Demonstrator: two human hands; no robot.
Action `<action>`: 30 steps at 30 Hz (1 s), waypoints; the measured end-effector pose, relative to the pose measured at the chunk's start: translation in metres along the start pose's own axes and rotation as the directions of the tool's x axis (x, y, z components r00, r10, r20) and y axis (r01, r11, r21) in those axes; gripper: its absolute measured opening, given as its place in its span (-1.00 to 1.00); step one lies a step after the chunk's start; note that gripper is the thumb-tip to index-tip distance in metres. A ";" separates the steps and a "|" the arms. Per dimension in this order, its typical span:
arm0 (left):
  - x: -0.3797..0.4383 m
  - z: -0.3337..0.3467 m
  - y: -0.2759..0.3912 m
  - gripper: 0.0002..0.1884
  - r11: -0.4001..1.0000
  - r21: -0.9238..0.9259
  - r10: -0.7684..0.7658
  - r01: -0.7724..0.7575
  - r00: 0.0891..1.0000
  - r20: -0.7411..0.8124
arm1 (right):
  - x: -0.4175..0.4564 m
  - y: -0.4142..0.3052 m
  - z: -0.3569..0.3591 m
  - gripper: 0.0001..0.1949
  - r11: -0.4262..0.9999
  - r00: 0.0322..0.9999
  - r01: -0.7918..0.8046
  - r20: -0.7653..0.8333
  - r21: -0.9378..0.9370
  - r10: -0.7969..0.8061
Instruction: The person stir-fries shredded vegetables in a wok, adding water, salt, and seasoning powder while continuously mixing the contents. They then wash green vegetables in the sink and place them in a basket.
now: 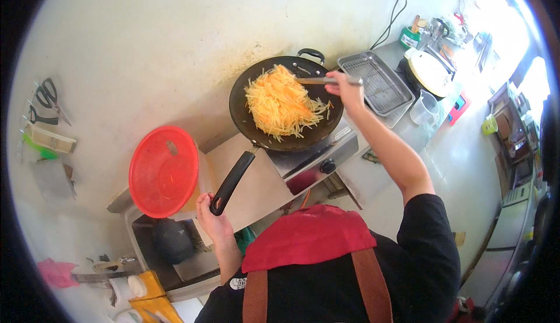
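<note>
My right hand (345, 89) grips the metal handle of a cooking spatula (319, 80), whose head is hidden by a mound of shredded yellow and orange vegetables (282, 104). The shreds lie in a dark wok (240, 119) on a gas stove (321, 159). My left hand (214, 222) is at the end of the wok's black handle (232, 183), with the handle passing in front of the palm; whether the fingers close on it cannot be told. Just left of that hand, a red plastic colander (164, 174) stands tilted and holds no food.
Right of the wok are a metal tray with a rack (376, 82), a clear measuring jug (424, 108) and a round white-lidded cooker (428, 73). A sink (135, 222) lies at lower left. Scissors (52, 100) and a grater (52, 139) hang on the wall.
</note>
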State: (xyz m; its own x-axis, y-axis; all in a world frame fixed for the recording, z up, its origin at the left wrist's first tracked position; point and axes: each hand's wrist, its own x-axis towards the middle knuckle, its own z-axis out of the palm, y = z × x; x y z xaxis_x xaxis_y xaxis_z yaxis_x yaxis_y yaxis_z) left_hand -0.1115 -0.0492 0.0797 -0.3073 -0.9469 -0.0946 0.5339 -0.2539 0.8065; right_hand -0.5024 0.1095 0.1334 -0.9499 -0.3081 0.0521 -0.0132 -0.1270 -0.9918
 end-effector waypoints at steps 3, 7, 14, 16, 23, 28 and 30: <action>-0.004 0.005 0.002 -0.94 1.000 0.026 0.013 -0.013 1.000 -0.019 | -0.051 -0.018 0.005 -0.87 0.759 0.826 0.557 0.326 -0.338 -0.460; -0.007 0.008 0.003 -0.94 1.000 0.021 0.013 -0.011 0.996 -0.088 | -0.103 -0.072 -0.014 -0.86 0.452 0.489 0.853 0.700 -0.260 -0.520; -0.019 0.012 0.004 -0.94 0.999 -0.013 0.051 -0.052 0.991 -0.123 | -0.041 -0.100 -0.037 -0.85 0.543 0.647 0.752 0.576 -0.375 -0.499; -0.023 0.015 0.005 -0.94 0.998 -0.010 0.063 -0.064 0.993 -0.103 | -0.011 -0.086 -0.028 -0.86 0.608 0.763 0.645 0.430 -0.463 -0.482; -0.031 0.016 0.003 -0.94 0.996 -0.001 0.084 -0.085 0.991 -0.105 | 0.021 -0.015 0.034 -0.83 0.955 0.880 0.294 0.403 -0.046 -0.252; -0.034 0.012 0.003 -0.92 0.996 0.047 0.086 -0.080 0.985 -0.147 | -0.031 -0.051 0.014 -0.86 0.491 0.193 0.871 0.904 0.022 -0.381; -0.031 0.017 0.002 -0.92 0.996 0.048 0.077 -0.070 0.985 -0.152 | -0.048 -0.065 -0.009 -0.82 0.443 0.084 0.895 0.957 0.050 -0.276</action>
State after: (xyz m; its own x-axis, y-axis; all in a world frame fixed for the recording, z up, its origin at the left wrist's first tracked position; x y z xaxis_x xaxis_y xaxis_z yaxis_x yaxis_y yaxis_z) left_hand -0.1147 -0.0170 0.0942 -0.1419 -0.9825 -0.1204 0.5156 -0.1772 0.8383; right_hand -0.4582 0.1407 0.1941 0.2231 -0.8934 0.3900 -0.8406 -0.3789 -0.3870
